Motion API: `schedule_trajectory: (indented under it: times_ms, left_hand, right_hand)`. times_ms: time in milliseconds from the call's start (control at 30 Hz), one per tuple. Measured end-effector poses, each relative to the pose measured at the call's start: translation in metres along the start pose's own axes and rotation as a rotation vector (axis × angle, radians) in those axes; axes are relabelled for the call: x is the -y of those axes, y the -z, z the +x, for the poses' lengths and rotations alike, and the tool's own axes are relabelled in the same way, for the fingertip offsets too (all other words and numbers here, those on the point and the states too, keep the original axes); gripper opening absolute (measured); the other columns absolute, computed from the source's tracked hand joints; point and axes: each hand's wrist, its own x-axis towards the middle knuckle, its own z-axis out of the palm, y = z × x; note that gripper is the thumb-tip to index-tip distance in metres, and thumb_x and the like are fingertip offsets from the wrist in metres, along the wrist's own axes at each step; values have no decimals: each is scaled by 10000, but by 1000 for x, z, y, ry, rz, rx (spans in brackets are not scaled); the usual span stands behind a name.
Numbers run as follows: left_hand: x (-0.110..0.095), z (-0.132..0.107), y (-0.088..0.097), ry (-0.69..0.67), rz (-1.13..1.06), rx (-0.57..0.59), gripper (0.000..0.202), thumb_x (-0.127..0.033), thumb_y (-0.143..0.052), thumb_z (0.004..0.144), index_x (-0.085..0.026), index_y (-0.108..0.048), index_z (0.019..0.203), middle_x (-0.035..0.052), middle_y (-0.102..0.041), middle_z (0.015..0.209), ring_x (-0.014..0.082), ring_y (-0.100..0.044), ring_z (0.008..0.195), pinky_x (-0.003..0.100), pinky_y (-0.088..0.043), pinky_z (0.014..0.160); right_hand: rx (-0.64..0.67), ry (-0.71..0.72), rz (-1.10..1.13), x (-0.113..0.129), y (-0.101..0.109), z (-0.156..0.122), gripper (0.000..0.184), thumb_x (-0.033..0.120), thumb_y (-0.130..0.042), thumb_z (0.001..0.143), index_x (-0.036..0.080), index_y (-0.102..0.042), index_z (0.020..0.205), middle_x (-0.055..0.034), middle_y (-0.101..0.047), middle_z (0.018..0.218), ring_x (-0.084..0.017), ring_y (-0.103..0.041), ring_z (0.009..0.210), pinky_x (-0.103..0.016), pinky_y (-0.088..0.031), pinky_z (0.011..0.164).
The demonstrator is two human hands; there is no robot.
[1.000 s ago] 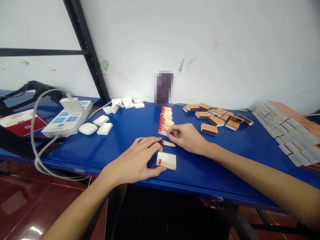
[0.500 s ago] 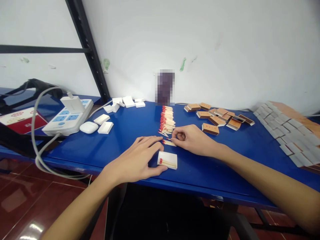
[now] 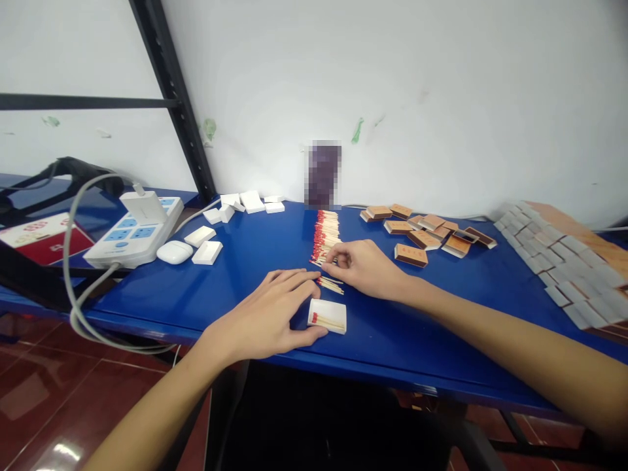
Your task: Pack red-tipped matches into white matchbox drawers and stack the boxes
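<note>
A white matchbox tray (image 3: 327,316) with a few red-tipped matches in it lies near the front edge of the blue table (image 3: 255,255). My left hand (image 3: 265,317) lies beside it, thumb and fingers touching the tray's left end and holding it in place. My right hand (image 3: 360,267) is curled at the near end of a long row of red-tipped matches (image 3: 326,234), fingertips pinched on a match there. A small separate bunch of matches (image 3: 330,284) lies between the row and the tray.
Brown matchbox sleeves (image 3: 428,230) are scattered at the right rear; grey stacked trays (image 3: 554,261) lie at the far right. Empty white trays (image 3: 244,201), an earbud case (image 3: 174,252) and a power strip (image 3: 135,230) with cables lie to the left. A black shelf post (image 3: 171,98) stands behind.
My right hand has moved slightly left and back, from beside the small bunch to the near end of the match row. The left hand and tray have stayed put.
</note>
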Motion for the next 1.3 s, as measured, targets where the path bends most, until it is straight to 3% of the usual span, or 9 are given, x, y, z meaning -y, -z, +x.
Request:
schedule_trajectory:
  times_ms: [200, 533, 733, 933, 1300]
  left_hand:
    - [-1, -1, 1, -1, -2, -3, 296, -466, -615, 912, -226, -557, 1075, 87, -529, 1426, 287, -430, 1364, 447, -348, 1104]
    - [-1, -1, -1, 16, -4, -7, 324, -473, -629, 899, -220, -568, 1092, 86, -475, 1478, 300, -416, 1358, 448, -371, 1091]
    - [-1, -2, 0, 31, 0, 0, 323, -469, -637, 892, -227, -569, 1096, 82, -478, 1468, 305, -441, 1321, 454, -397, 1064]
    - [-1, 1, 1, 32, 2, 8, 316, -469, -635, 894, -222, -568, 1080, 89, -490, 1452, 306, -458, 1305, 449, -412, 1045]
    - [-1, -1, 1, 22, -3, -5, 309, -458, -639, 893, -223, -570, 1082, 87, -509, 1436, 299, -451, 1322, 447, -396, 1066]
  right_hand:
    - [35, -58, 10, 2, -3, 8, 130, 248, -625, 796, 172, -701, 723, 3, -639, 597, -115, -525, 537, -260, -370, 570]
    - [193, -32, 83, -6, 16, -8, 161, 298, -615, 811, 179, -700, 741, 28, -589, 559, -107, -500, 518, -246, -354, 535]
    - [6, 54, 89, -18, 3, -3, 193, 307, -585, 867, 170, -720, 875, 27, -580, 581, -99, -474, 515, -240, -354, 561]
    - [-70, 167, -7, -23, -10, 1, 201, 256, -565, 885, 156, -737, 859, 1, -621, 616, -104, -501, 549, -235, -355, 589]
    - [-42, 124, 50, -22, -8, 0, 223, 276, -575, 870, 152, -760, 864, 11, -601, 589, -99, -457, 530, -239, -352, 572]
